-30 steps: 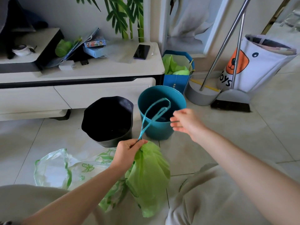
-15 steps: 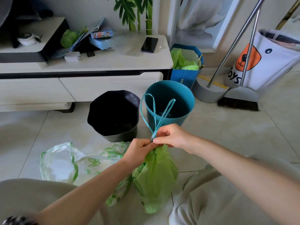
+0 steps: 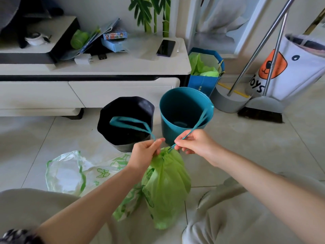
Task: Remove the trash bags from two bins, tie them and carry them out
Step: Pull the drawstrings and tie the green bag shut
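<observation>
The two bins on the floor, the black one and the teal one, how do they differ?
The black bin has an angular, faceted rim and stands left; the teal bin has a round, smooth rim and stands right, nearer the blue paper bag. The black bin's inside is too dark to read, while the teal bin's bare bottom shows. Both stand upright on the tiled floor, open-topped, before the white cabinet.
</observation>
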Motion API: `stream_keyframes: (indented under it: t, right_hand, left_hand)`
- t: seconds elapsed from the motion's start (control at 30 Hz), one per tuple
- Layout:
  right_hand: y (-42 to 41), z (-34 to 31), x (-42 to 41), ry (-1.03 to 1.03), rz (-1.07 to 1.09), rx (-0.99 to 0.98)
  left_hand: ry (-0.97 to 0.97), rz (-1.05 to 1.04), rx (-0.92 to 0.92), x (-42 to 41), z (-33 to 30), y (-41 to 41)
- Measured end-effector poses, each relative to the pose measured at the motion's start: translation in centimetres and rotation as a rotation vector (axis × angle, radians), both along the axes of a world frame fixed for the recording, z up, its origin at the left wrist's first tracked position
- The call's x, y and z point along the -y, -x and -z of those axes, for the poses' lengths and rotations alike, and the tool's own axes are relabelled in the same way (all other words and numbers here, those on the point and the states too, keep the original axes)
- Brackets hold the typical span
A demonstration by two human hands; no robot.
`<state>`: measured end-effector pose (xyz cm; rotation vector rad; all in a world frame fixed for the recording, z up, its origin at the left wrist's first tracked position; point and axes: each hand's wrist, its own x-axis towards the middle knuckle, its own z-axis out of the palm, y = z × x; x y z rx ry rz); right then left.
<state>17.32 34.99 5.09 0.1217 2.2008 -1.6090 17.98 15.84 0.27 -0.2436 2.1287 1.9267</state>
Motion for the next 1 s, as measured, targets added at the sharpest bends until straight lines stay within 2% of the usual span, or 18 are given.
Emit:
stream_keyframes:
  t: [0.17,0.33,0.5,0.73,0.83,1.0]
  right_hand:
    - [-0.6,-1.1,0.1,-0.149,-0.147,-0.326]
    - [-0.8,-1.1,0.4,-0.310,-0.290,-0.593]
    - [-0.4,-0.4,0.6,-0.401,-0.287,-0.613]
    - [-0.3,0.3,-0.4,-0.410,-0.370,-0.282]
    - [0.0,0.2,-1.0,-0.461,-0.346,-0.323]
    - [0.2,-0.2,-1.4,-0.380,-0.250,-0.322]
  left_hand:
    - [0.392,0.439,-0.071,-0.4,-0.9,0.2]
    - [0.613,0.681,-0.140,-0.7,-1.8,-0.3]
    - [0.450,0.743,-0.152,-1.1,-2.0,-1.0]
    - [0.206,0.562,-0.030,-1.1,-1.7,-0.7]
    - [0.131,0.463,0.031,-0.8,-1.7,-0.2]
    - [-0.128,0.355,0.225,0.0,-1.5,0.8]
